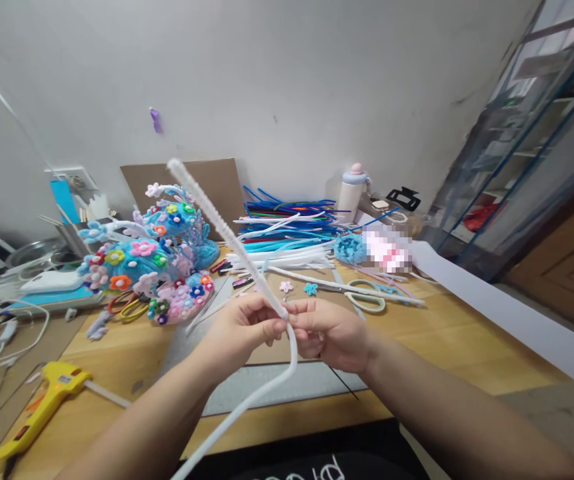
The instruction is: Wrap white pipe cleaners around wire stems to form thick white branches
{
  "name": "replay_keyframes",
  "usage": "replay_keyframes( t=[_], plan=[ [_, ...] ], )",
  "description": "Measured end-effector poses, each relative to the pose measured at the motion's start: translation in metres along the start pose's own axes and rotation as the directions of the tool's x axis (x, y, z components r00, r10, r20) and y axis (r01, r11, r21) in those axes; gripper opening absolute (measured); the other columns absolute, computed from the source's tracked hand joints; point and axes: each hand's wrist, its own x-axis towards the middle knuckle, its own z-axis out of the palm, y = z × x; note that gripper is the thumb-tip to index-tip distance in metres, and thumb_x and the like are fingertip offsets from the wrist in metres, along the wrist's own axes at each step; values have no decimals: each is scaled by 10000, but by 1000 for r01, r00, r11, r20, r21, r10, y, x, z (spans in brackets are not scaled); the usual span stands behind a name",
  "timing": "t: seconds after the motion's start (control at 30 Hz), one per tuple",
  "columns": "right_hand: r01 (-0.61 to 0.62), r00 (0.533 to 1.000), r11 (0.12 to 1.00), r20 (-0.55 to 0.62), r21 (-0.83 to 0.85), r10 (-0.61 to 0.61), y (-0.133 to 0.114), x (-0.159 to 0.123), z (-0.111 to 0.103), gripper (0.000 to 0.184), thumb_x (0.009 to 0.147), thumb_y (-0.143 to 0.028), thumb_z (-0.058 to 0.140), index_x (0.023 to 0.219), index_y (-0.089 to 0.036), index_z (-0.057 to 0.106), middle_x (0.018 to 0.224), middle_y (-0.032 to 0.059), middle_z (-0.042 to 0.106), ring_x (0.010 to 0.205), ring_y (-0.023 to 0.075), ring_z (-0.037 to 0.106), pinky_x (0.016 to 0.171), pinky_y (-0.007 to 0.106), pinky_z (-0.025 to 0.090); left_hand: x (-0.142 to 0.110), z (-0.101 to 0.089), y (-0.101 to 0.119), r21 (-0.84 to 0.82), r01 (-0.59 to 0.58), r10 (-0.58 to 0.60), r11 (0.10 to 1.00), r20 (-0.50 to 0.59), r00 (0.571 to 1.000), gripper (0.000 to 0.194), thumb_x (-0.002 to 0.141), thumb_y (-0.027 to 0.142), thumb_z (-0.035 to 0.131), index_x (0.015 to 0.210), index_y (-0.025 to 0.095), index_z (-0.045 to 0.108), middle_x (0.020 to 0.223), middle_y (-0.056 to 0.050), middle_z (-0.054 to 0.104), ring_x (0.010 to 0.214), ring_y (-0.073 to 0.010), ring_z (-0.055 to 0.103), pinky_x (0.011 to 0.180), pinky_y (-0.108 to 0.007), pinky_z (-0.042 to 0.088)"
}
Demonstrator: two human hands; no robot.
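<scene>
Broadly, wall (317, 80): plain grey, across the upper half of the frame.
Table (467, 340): wooden, spread over the lower half.
Mat (317, 383): grey, below the hands at lower centre.
Flower pieces (137, 257): blue, studded with many-coloured blooms, left of centre.
Pile of pipe cleaners (287, 227): mostly blue and white, mid-frame, beyond the hands.
Cardboard (181, 175): brown, upright by the wall, left of centre.
Left hand (247, 320): centre of the frame, thumb and fingers pinching the white pipe cleaner (227, 235).
Right hand (334, 327): close against the left, fingertips clamped at the same spot.
White pipe cleaner: a straight, fluffy length slants to the upper left; a smoother length curves to the bottom edge. Whether they are one piece, I cannot tell.
Glue gun (41, 410): yellow, lower left.
Bottle (351, 200): white, pink-topped, right of centre.
Scissors (383, 305): pale green handles, near the right hand.
Pink flower (286, 287) and blue flower (311, 289): side by side, just above the hands.
</scene>
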Motion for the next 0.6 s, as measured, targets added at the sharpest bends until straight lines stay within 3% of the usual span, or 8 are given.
replay_keyframes(
  t=[0.1, 0.17, 0.23, 0.27, 0.3, 0.37, 0.47, 0.6],
  plan=[
    [48, 993, 993, -100, -106, -59, 3, 4, -10, 254, 699, -356, 677, 712, -149, 530, 538, -71, 425, 413, 31, 180, 413, 200, 104, -9, -1, -8, 215, -92, 144, 972, -237, 961, 215, 804, 317, 583, 951, 168, 535, 741, -12, 563, 626, -116, 523, 548, -243, 461],
    [80, 977, 974, -176, -212, -118, 2, 6, -16, 244, 716, -355, 659, 698, -148, 532, 545, -60, 463, 408, 34, 216, 409, 202, 121, -19, 0, -10, 549, -175, 457, 817, -432, 777, 104, 825, 231, 563, 902, 197, 500, 763, -4, 538, 693, -132, 527, 644, -280, 466],
    [93, 955, 934, -233, -344, -181, -1, 7, -18, 203, 734, -324, 644, 708, -140, 562, 554, -45, 504, 418, 42, 279, 413, 199, 157, -28, 2, -9, 865, -190, 755, 464, -274, 596, 131, 797, 144, 599, 867, 214, 514, 808, -12, 562, 801, -163, 544, 786, -336, 436],
    [92, 947, 907, -246, -411, -208, -3, 7, -17, 176, 737, -297, 640, 704, -136, 577, 554, -37, 522, 434, 49, 326, 423, 198, 193, -31, 4, -7, 942, -204, 801, 267, -100, 590, 173, 783, 120, 616, 899, 225, 541, 865, -23, 598, 870, -183, 555, 844, -356, 408],
    [87, 941, 875, -248, -476, -228, -4, 6, -15, 146, 738, -265, 635, 690, -135, 588, 554, -30, 537, 460, 60, 377, 442, 198, 237, -33, 6, -6, 970, -214, 777, 116, 46, 627, 219, 785, 121, 622, 965, 232, 566, 942, -36, 628, 946, -205, 558, 895, -370, 379],
    [71, 939, 803, -233, -591, -254, -6, 5, -9, 107, 735, -194, 612, 645, -138, 599, 555, -20, 558, 517, 83, 453, 496, 209, 308, -33, 9, -3, 970, -244, 654, 23, 170, 737, 229, 817, 152, 601, 1037, 213, 586, 1029, -52, 655, 1004, -229, 565, 935, -384, 359],
    [43, 935, 685, -213, -728, -285, -3, 1, -1, 115, 738, -142, 575, 630, -155, 613, 544, -28, 551, 513, 96, 449, 495, 221, 307, -26, 10, -6, 956, -242, 453, 163, 145, 880, 113, 865, 186, 540, 947, 184, 619, 930, -43, 682, 827, -203, 622, 751, -329, 451],
    [13, 927, 493, -174, -870, -332, 1, -2, 2, 114, 757, -151, 583, 656, -180, 627, 542, -33, 545, 514, 109, 457, 485, 228, 287, -23, 9, -14, 948, -154, 259, 277, 80, 963, 136, 875, 205, 522, 932, 184, 644, 848, -46, 689, 709, -197, 638, 571, -278, 437]
  ],
)
